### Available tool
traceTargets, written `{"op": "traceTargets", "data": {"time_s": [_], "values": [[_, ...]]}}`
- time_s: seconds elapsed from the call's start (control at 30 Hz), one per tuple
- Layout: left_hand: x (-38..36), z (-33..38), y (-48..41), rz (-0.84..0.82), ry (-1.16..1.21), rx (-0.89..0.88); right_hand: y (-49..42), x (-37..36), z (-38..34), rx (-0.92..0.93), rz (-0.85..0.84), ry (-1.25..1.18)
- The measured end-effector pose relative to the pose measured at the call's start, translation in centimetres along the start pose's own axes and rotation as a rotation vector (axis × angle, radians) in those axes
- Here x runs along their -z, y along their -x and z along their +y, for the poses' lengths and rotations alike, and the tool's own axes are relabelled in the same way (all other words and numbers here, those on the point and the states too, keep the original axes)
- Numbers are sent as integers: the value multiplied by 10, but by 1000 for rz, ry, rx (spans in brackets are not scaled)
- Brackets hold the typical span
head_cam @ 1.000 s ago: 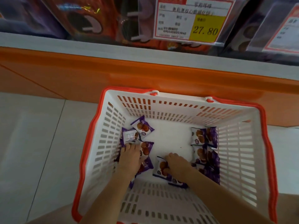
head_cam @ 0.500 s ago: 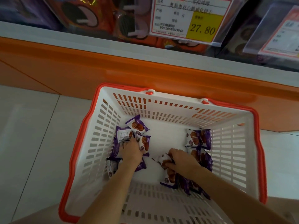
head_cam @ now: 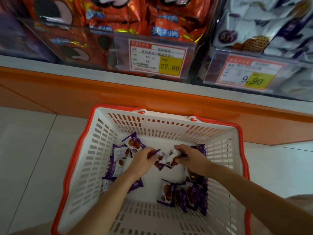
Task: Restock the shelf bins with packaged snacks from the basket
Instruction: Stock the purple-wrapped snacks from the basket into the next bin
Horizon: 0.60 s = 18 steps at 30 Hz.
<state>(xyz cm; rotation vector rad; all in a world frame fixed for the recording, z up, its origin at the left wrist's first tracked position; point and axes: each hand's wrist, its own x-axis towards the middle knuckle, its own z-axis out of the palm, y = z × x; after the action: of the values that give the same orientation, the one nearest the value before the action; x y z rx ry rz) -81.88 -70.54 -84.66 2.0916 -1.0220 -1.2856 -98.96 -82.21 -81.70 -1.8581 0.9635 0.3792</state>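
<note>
Small purple-and-white snack packets [head_cam: 166,192], printed with brown biscuits, lie scattered over the bottom of the white slotted plastic basket [head_cam: 94,160] with its orange rim. The basket stands on the pale tiled floor [head_cam: 30,150], against the orange shelf base [head_cam: 67,97]. The left hand [head_cam: 142,161] curls its fingers round a purple packet [head_cam: 155,152], and the right hand [head_cam: 193,160] grips a crumpled bunch of packets [head_cam: 166,158]. The two hands meet mid-basket. Half a second ago they were lower and apart, each down among the packets; since then they have lifted and drawn together.

Soft even light, glare on foil packs [head_cam: 171,19], blur + fisheye warp @ edges.
</note>
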Motion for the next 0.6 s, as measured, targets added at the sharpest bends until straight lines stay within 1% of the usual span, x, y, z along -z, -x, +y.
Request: {"op": "traceTargets", "data": {"time_s": [0.07,0.17,0.23,0.37,0.43,0.6], "values": [[1,15,4,25,95,14,6,6,-5,-9,1,-116],[1,34,12,69,338,73,14,12,-10,9,24,-265],[4,43,17,101,414,63,20,16,-14,29,45,-365],[11,58,26,200,486,-24,31,26,-22,72,82,-469],[16,64,30,234,501,-70,35,33,-28,88,61,-525],[28,88,44,176,467,-163,45,50,-46,109,31,-643]]}}
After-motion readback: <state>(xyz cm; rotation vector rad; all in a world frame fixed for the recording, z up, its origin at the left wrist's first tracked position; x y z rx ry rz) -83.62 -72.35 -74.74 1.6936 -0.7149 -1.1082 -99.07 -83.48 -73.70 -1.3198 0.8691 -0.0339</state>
